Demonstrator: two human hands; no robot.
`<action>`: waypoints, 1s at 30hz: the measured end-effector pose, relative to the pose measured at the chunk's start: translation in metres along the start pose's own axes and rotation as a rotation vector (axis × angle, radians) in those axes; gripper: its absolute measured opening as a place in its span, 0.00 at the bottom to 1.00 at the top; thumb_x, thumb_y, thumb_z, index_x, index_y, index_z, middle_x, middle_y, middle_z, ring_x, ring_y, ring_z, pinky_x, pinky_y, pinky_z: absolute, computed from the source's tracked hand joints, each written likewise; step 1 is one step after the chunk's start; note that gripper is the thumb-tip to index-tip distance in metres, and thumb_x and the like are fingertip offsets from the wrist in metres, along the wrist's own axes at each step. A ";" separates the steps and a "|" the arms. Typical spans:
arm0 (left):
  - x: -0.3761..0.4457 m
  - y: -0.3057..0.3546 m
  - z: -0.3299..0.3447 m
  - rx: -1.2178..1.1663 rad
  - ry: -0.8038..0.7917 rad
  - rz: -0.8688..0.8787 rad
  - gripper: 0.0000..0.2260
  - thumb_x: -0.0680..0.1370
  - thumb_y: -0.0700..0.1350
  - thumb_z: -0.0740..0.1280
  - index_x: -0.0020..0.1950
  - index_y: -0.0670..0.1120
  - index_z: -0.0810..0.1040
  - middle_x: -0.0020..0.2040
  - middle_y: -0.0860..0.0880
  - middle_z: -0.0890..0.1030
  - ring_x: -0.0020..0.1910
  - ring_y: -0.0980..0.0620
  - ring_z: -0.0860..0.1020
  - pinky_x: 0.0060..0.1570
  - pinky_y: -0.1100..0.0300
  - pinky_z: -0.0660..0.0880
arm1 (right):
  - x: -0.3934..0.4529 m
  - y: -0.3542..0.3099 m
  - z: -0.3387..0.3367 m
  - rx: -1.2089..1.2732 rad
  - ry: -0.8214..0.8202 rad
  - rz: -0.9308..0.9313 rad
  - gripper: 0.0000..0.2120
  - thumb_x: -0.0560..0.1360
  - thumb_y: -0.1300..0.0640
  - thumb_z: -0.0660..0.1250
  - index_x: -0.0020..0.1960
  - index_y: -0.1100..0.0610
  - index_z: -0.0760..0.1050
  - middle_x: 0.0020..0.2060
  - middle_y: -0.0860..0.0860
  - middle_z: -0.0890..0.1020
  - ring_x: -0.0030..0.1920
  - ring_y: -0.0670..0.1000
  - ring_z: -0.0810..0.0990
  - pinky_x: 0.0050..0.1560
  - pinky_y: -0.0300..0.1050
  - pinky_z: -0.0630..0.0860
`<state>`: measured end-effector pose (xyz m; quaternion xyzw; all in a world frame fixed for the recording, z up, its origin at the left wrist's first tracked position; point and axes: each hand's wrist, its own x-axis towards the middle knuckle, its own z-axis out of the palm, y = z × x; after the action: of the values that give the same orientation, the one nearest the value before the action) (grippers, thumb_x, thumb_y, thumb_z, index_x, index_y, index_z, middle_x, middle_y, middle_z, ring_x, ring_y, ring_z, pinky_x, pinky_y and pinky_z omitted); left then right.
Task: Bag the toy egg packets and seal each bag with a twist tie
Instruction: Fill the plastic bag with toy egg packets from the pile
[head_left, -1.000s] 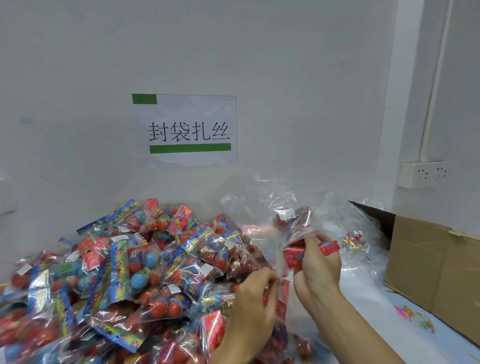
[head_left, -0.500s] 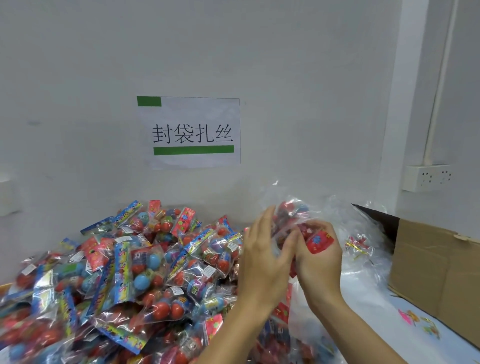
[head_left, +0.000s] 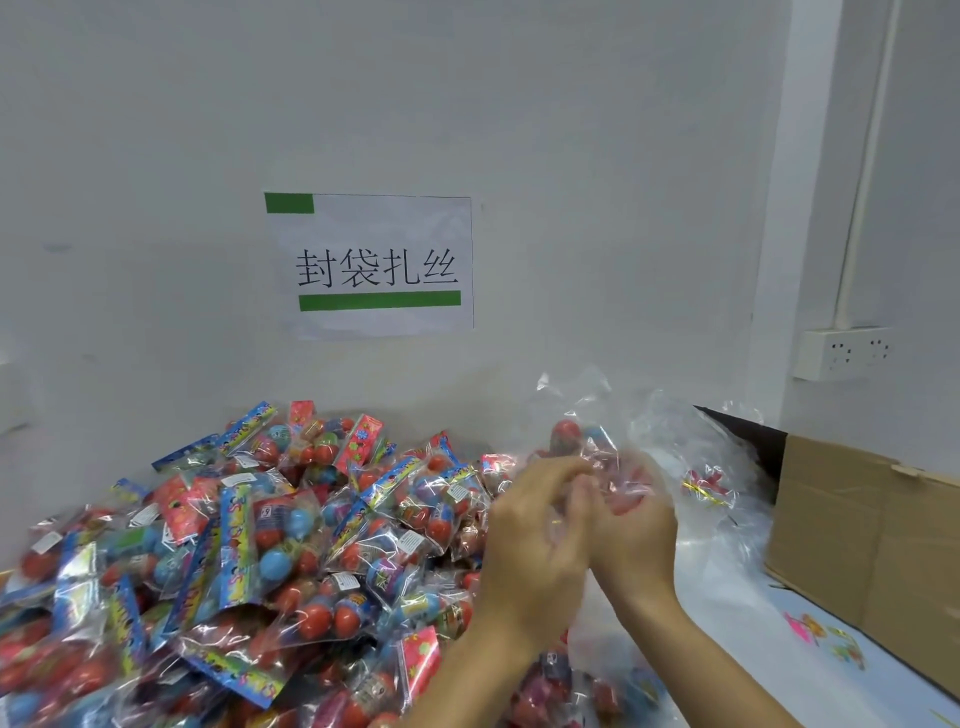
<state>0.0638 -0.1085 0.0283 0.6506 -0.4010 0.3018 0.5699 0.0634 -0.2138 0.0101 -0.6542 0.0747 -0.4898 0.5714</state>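
Observation:
A big heap of toy egg packets (head_left: 249, 551), clear wrappers with red and blue eggs and bright card headers, covers the left of the table. In front of me my right hand (head_left: 636, 530) grips one egg packet (head_left: 574, 439) inside a clear plastic bag (head_left: 649, 415) that billows up around it. My left hand (head_left: 535, 545) is pressed against the right one, its fingers curled over the bag's plastic beside the packet. A small bundle of red and gold twist ties (head_left: 706, 483) shows through plastic to the right.
An open brown cardboard box (head_left: 872, 530) stands at the right on the pale table surface (head_left: 810, 654). A paper sign with green bars (head_left: 374, 265) hangs on the white wall. A white power socket (head_left: 844, 353) is mounted at the right.
My left hand rose from the heap to meet the right hand, and its spread fingers have now curled onto the bag. The packet sank deeper into my right hand's grip.

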 end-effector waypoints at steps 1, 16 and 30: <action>-0.001 -0.001 -0.001 -0.042 0.081 -0.123 0.08 0.82 0.49 0.60 0.51 0.52 0.79 0.47 0.57 0.80 0.48 0.56 0.79 0.49 0.60 0.76 | 0.001 0.001 -0.001 0.014 0.006 0.050 0.07 0.76 0.60 0.72 0.45 0.52 0.74 0.29 0.54 0.80 0.29 0.53 0.80 0.32 0.46 0.78; -0.018 -0.049 0.012 -0.728 -0.074 -0.973 0.12 0.80 0.48 0.67 0.59 0.41 0.77 0.52 0.45 0.86 0.51 0.47 0.85 0.43 0.57 0.81 | 0.005 -0.009 0.009 0.741 -0.035 0.756 0.07 0.80 0.55 0.67 0.43 0.55 0.75 0.26 0.53 0.77 0.20 0.49 0.72 0.20 0.38 0.70; -0.020 -0.043 -0.002 0.130 -0.041 -0.583 0.23 0.82 0.43 0.64 0.26 0.46 0.67 0.22 0.54 0.66 0.27 0.56 0.63 0.30 0.59 0.60 | 0.013 0.010 0.003 0.307 0.082 0.414 0.10 0.76 0.66 0.72 0.44 0.52 0.77 0.39 0.57 0.83 0.34 0.54 0.81 0.34 0.46 0.80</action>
<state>0.0913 -0.1021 -0.0096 0.7793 -0.1887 0.1374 0.5816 0.0766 -0.2234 0.0097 -0.5102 0.1549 -0.3943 0.7485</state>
